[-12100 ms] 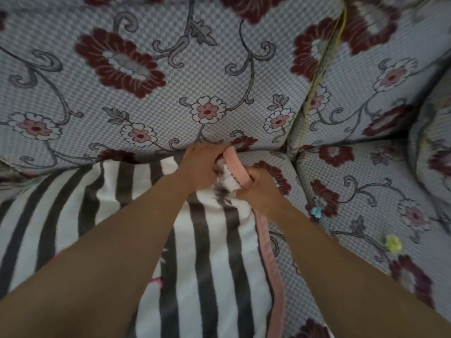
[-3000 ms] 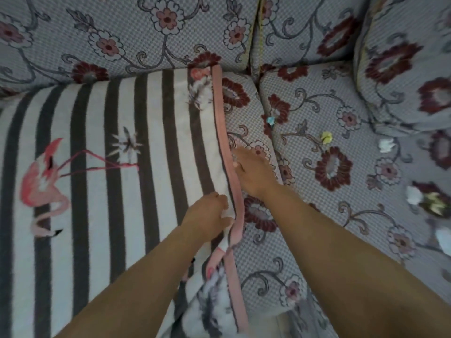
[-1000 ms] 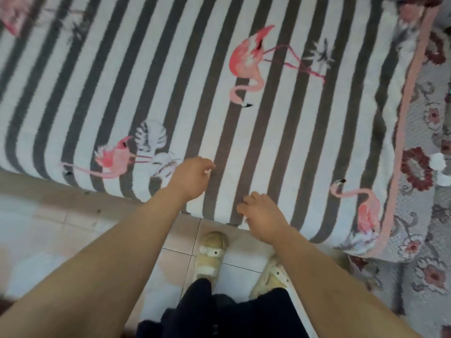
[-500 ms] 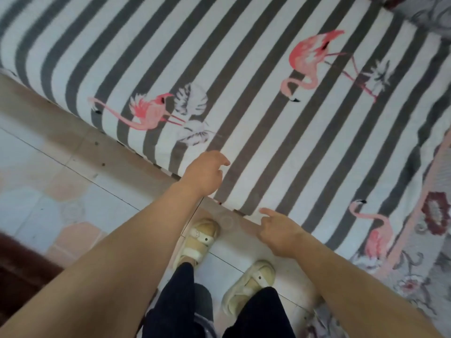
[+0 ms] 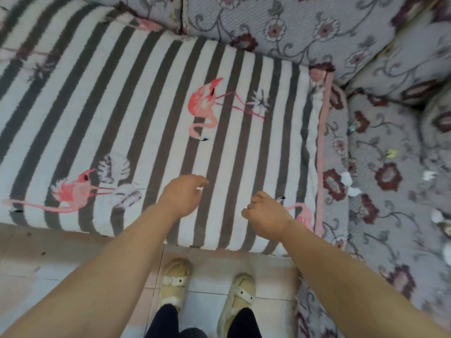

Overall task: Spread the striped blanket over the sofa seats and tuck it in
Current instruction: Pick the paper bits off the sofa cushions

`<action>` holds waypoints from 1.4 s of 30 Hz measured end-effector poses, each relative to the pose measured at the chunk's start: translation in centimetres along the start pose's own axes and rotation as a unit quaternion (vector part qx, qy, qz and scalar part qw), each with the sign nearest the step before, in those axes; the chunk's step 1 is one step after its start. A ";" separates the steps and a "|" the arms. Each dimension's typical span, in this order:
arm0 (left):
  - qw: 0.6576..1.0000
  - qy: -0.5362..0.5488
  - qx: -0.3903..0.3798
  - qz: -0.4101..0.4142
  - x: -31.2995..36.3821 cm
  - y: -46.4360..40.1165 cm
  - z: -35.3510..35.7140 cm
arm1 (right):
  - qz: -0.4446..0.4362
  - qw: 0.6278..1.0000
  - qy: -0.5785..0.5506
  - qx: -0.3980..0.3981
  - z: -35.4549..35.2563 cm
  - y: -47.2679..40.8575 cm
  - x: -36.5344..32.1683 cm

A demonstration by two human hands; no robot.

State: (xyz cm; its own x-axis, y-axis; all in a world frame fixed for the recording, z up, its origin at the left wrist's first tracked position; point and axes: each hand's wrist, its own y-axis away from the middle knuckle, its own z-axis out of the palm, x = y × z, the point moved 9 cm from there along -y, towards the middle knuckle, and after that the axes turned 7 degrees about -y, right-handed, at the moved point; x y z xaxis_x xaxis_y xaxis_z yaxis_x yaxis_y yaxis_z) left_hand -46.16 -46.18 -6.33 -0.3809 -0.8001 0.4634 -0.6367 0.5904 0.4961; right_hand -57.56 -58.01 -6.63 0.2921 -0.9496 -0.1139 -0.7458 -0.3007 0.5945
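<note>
Across the sofa seats (image 5: 380,240) lay the striped blanket (image 5: 151,113), its grey and white bands running from the backrest down to the front edge, where it folded over just above the tiled floor (image 5: 48,262). Pink flamingos were printed on it, one near the middle and one toward the left front. Its right edge carried a pink border (image 5: 321,152), which ran front to back and stopped short of the neighbouring seat, so that a strip of the grey floral upholstery showed beside it. At the rear the blanket met the floral back cushions (image 5: 292,28); whether it was pushed into the gap there could not be made out. Over the blanket's front part hung the left hand (image 5: 181,197), its fingers bent loosely forward and the thumb apart, with nothing in its hold; whether the fingertips touched the cloth could not be told. The right hand (image 5: 264,215) was near it, closer to the pink border, its fingers curled into a loose fist that gripped nothing visible. Both forearms were bare. Below them stood two feet in pale sandals (image 5: 174,281) on the tiles, close to the sofa front. Small scraps (image 5: 347,179) of white and yellow lay scattered on the uncovered seat to the right.
</note>
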 end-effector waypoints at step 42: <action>0.945 -0.263 -0.011 0.193 45.1 -27.6 23.5 | 0.264 0.913 -0.243 0.194 19.5 17.7 42.3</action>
State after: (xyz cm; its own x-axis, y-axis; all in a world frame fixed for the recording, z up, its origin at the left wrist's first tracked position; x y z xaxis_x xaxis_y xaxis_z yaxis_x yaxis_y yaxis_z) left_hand -61.48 -101.07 -16.36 -0.8666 -0.4631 0.1860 -0.3704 0.8467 0.3820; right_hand -70.07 -105.21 -16.41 -0.3987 -0.8702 -0.2896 -0.8897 0.2904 0.3523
